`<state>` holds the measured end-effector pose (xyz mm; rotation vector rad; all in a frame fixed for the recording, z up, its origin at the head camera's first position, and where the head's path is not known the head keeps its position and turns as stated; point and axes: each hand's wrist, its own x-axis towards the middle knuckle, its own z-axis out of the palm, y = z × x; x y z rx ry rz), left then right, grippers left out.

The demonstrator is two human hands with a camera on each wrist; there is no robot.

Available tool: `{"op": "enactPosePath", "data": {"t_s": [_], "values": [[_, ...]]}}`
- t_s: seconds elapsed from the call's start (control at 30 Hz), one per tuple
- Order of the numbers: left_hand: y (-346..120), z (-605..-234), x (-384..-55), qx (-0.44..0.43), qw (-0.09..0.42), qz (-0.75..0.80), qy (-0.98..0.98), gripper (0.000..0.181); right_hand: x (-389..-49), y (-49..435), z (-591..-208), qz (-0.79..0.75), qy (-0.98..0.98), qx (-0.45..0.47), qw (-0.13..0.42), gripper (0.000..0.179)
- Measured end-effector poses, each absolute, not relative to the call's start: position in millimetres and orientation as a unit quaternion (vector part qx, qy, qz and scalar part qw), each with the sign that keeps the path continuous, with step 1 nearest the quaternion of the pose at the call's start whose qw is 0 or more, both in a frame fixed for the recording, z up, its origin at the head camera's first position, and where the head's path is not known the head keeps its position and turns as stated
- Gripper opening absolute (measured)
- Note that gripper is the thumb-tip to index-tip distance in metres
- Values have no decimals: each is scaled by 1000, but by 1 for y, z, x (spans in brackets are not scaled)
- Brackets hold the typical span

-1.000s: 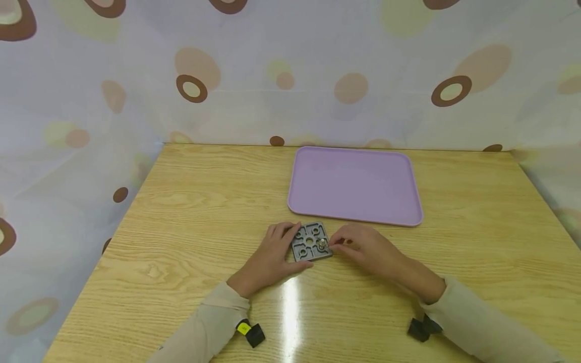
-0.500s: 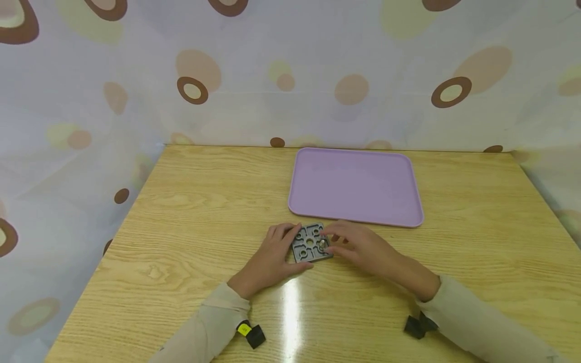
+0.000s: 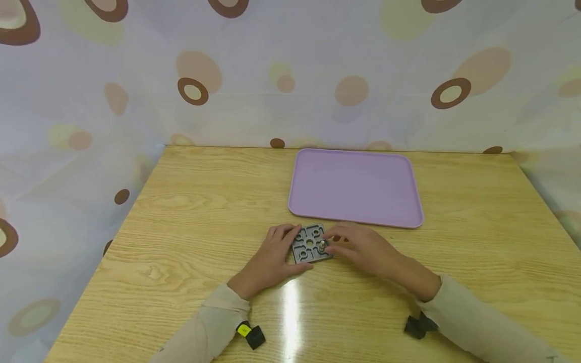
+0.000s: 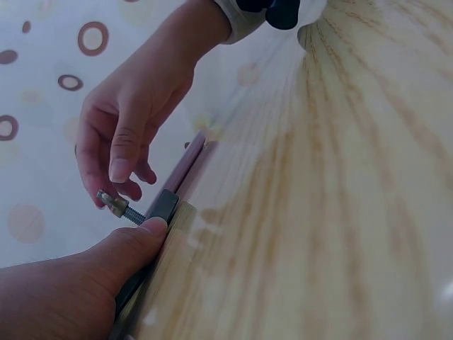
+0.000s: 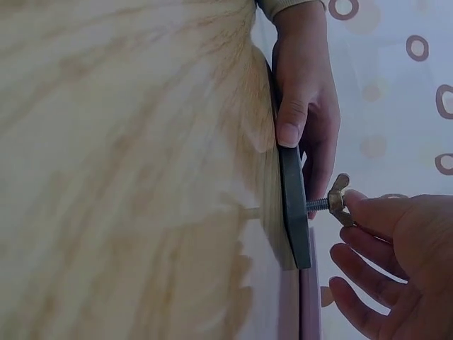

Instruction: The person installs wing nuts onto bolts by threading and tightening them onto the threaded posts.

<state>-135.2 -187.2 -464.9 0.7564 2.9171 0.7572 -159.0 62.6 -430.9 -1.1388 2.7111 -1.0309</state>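
A square grey metal plate [image 3: 312,249] with several round holes stands low over the table. My left hand [image 3: 271,257] grips its left side, with the thumb along the near edge and the fingers at the far edge. From the plate's right part sticks a threaded bolt [image 5: 317,205], carrying a brass-coloured wing nut [image 5: 337,201]. My right hand [image 3: 368,247] has its thumb and index finger on either side of the wing nut, with the thumb tip against one wing in the right wrist view. The other right fingers are bent loosely below. The left wrist view shows the wing nut [image 4: 115,204] out near the bolt's end.
Behind the plate lies a shallow purple tray [image 3: 356,187] on the wooden table [image 3: 209,196]. A patterned cloth [image 3: 317,60] hangs along the back and sides. Black wrist devices [image 3: 256,337] hang below both sleeves.
The right thumb and index finger were together at the plate's right edge; they have spread to either side of the wing nut. The left hand and the plate have stayed in place.
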Motion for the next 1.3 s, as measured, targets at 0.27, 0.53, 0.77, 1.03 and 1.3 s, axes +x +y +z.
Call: {"op": "enactPosePath", "data": {"t_s": [0.27, 0.53, 0.77, 1.03, 1.3], "values": [[-187, -468, -136, 246, 9, 244, 938, 92, -158, 67, -432, -330, 877, -348, 3, 17], [-188, -467, -137, 249, 7, 240, 938, 91, -159, 67, -434, -337, 865, -370, -22, 11], [-187, -467, -136, 252, 1, 240, 938, 91, -158, 63, -434, -358, 861, -361, -5, 8], [-187, -467, -137, 248, 8, 240, 939, 92, -157, 61, -434, -372, 854, -363, 20, 31], [-187, -468, -137, 248, 8, 239, 939, 92, -156, 56, -435, -350, 860, -369, 30, 36]]}}
